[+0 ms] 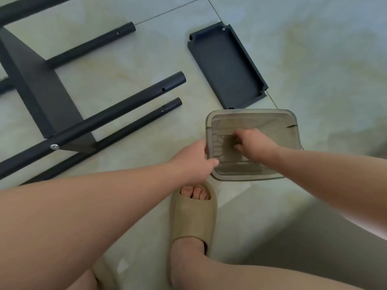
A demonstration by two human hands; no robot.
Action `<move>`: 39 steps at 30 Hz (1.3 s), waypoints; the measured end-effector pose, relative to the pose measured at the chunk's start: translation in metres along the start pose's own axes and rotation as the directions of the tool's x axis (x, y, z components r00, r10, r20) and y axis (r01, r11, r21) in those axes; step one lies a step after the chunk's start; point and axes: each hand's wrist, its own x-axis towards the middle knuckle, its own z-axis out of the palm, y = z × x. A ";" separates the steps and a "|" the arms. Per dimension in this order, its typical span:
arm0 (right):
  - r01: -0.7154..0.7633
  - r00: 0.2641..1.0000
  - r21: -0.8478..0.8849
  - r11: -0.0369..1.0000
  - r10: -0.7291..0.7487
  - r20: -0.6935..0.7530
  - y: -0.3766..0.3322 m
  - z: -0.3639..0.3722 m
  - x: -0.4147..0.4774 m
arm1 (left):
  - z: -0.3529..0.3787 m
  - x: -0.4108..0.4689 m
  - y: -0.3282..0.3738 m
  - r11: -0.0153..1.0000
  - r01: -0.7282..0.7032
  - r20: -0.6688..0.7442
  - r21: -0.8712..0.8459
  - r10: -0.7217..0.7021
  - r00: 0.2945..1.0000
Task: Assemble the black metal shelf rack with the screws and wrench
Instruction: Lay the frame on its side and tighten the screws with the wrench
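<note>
Cannot make out the small dark bit (236,140) pinched at the curled fingertips of the right hand (253,144) inside the clear bin (251,113): too small, blurred. Cannot see the fingers of the left hand (192,162), hidden behind the bin rim it grips. Lose the black rack frame (41,86) past the top and left picture edges, and the second slipper (104,273) under the left forearm and past the bottom edge.

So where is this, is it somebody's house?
Probably a room in a home. The tiled floor is glossy, the person wears a soft slipper, and a black shelf tray lies on the floor near a clear plastic box.
</note>
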 end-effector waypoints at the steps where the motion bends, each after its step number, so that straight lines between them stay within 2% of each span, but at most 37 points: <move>1: 0.009 1.000 -0.020 1.000 -0.009 -0.004 0.000 0.001 0.002 | 0.000 0.001 -0.001 1.000 -0.004 0.007 -0.013 0.004 1.000; 9: 0.073 0.997 -0.196 0.978 -0.069 0.026 -0.006 -0.001 0.004 | -0.002 -0.001 0.000 0.999 -0.015 0.019 -0.038 0.016 1.000; 14: 0.123 0.992 -0.152 0.981 -0.128 -0.025 -0.022 -0.028 -0.019 | -0.025 -0.011 0.008 0.999 0.032 0.001 -0.010 -0.032 1.000; 18: 0.184 0.977 -0.135 0.974 -0.195 -0.081 -0.057 -0.067 -0.049 | -0.059 -0.027 0.014 0.968 0.173 0.004 -0.180 -0.175 0.984; 21: 0.235 0.952 -0.084 0.969 -0.246 -0.183 -0.096 -0.098 -0.073 | -0.092 -0.049 0.012 0.936 0.210 -0.010 -0.282 -0.221 0.975; 27: 0.465 0.829 -0.008 0.885 -0.439 -0.346 -0.196 -0.152 -0.121 | -0.157 -0.100 -0.001 0.793 0.138 -0.103 -0.593 -0.245 0.964; 31: 0.547 0.783 0.049 0.836 -0.490 -0.383 -0.263 -0.162 -0.144 | -0.188 -0.142 -0.017 0.563 0.100 -0.015 -0.821 -0.195 0.981; 33: 0.591 0.755 0.038 0.806 -0.536 -0.378 -0.289 -0.161 -0.151 | -0.199 -0.158 -0.026 0.480 0.083 0.013 -0.873 -0.147 0.989; 36: 0.628 0.732 0.044 0.777 -0.570 -0.372 -0.319 -0.157 -0.153 | -0.213 -0.173 -0.039 0.434 0.056 -0.010 -0.899 -0.149 0.989; 39: 0.625 0.726 0.080 0.776 -0.541 -0.425 -0.337 -0.153 -0.143 | -0.226 -0.175 -0.062 0.436 0.052 -0.092 -0.898 -0.303 0.948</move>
